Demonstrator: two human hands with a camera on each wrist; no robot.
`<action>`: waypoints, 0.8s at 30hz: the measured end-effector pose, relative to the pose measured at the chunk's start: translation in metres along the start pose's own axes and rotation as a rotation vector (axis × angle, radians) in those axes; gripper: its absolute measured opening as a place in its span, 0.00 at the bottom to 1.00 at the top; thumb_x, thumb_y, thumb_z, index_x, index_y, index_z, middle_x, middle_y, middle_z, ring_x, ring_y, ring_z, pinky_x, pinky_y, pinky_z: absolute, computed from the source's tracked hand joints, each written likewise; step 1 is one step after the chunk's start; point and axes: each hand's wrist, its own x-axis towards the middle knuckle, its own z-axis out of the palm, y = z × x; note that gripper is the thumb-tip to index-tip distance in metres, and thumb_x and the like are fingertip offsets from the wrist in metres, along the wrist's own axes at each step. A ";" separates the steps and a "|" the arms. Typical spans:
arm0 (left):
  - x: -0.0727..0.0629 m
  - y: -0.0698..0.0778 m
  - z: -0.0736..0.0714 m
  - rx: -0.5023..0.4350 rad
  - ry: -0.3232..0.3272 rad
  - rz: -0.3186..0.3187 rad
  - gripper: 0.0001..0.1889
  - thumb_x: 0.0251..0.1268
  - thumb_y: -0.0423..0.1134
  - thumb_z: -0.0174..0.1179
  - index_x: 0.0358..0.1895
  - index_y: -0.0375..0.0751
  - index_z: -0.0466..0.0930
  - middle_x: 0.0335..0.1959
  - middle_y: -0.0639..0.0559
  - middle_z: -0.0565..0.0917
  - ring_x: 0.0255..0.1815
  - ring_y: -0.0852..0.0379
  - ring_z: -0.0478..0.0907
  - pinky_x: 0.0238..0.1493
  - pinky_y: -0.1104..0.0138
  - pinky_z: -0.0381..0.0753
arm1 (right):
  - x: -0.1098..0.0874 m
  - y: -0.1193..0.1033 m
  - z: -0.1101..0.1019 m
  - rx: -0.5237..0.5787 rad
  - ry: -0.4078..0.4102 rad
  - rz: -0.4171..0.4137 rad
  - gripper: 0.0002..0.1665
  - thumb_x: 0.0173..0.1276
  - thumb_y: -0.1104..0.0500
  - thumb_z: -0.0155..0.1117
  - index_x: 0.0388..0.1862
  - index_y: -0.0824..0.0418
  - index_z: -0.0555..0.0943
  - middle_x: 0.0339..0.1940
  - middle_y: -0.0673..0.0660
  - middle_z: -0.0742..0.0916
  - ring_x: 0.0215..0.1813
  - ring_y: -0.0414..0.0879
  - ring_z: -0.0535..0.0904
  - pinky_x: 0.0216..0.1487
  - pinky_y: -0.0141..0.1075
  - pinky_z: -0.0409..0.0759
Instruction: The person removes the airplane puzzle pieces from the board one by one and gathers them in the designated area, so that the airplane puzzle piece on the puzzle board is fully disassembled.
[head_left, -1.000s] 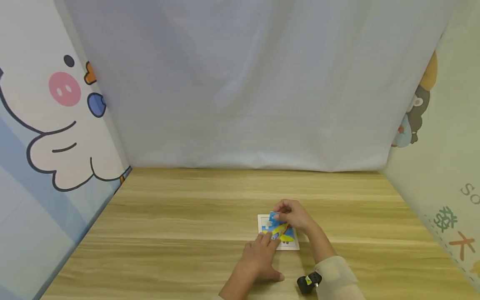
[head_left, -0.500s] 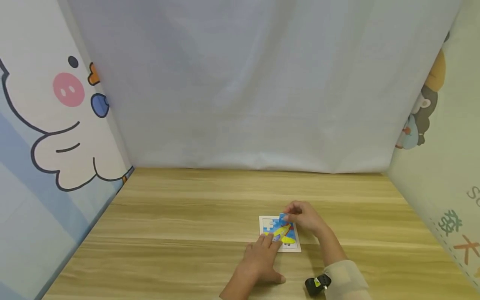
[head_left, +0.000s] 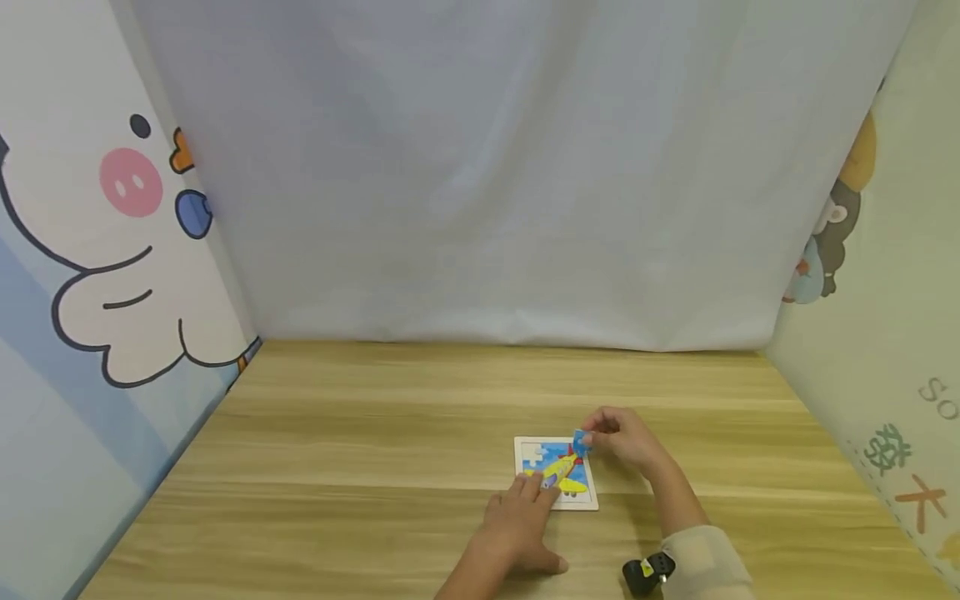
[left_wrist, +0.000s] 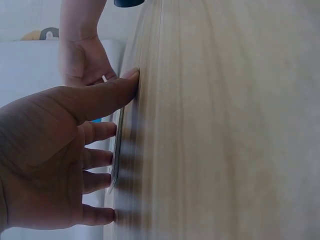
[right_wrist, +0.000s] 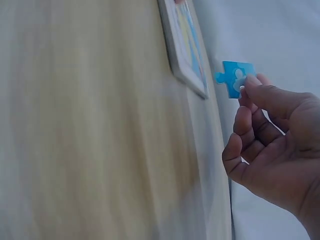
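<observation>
A blue jigsaw puzzle piece (right_wrist: pixel 231 75) with a knob on one side is pinched between thumb and forefinger of my right hand (head_left: pixel 628 439). In the head view this piece hangs over the top right corner of a white-framed jigsaw puzzle (head_left: pixel 594 497) showing a yellow plane on blue. A pale gap in the picture shows at its upper left. My left hand (head_left: pixel 519 521) rests with extended fingers on the puzzle's lower left, covering that part. In the left wrist view its fingertips (left_wrist: pixel 102 158) touch the thin board's edge and the thumb touches the table.
The puzzle lies on a wood-grain table (head_left: pixel 360 467). A grey-white curtain (head_left: pixel 480 183) hangs along the back edge. Printed cartoon panels stand at left (head_left: pixel 135 275) and right (head_left: pixel 862 358). A black wrist camera (head_left: pixel 647 573) sits by the right sleeve.
My right hand has moved the puzzle piece rightward, from the top middle of the puzzle to its top right corner, uncovering more of the picture. The left hand stays on the board.
</observation>
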 end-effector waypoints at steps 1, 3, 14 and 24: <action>-0.001 0.000 0.000 -0.004 0.001 0.001 0.48 0.37 0.60 0.72 0.67 0.49 0.65 0.70 0.45 0.59 0.69 0.43 0.54 0.59 0.44 0.61 | -0.001 0.001 -0.001 -0.001 0.004 0.002 0.05 0.60 0.69 0.63 0.36 0.68 0.79 0.30 0.56 0.81 0.34 0.48 0.75 0.36 0.38 0.74; -0.003 -0.001 -0.001 -0.011 0.006 0.003 0.48 0.37 0.60 0.72 0.67 0.49 0.65 0.70 0.45 0.59 0.69 0.43 0.54 0.59 0.44 0.61 | -0.001 0.004 -0.003 -0.004 0.016 0.013 0.05 0.60 0.69 0.63 0.36 0.68 0.80 0.31 0.56 0.81 0.34 0.48 0.75 0.37 0.38 0.74; -0.007 0.000 -0.003 -0.031 0.015 0.011 0.47 0.39 0.59 0.72 0.67 0.50 0.64 0.70 0.46 0.58 0.70 0.43 0.52 0.60 0.44 0.59 | -0.002 0.005 -0.018 -0.033 0.061 0.078 0.07 0.63 0.67 0.62 0.39 0.69 0.79 0.32 0.56 0.82 0.35 0.47 0.74 0.35 0.37 0.73; -0.010 0.000 -0.004 -0.031 0.011 0.009 0.47 0.39 0.60 0.71 0.67 0.51 0.64 0.71 0.46 0.58 0.70 0.44 0.52 0.61 0.45 0.58 | 0.003 0.012 -0.022 -0.046 0.085 0.110 0.09 0.63 0.67 0.61 0.41 0.71 0.79 0.35 0.58 0.82 0.36 0.48 0.74 0.34 0.37 0.74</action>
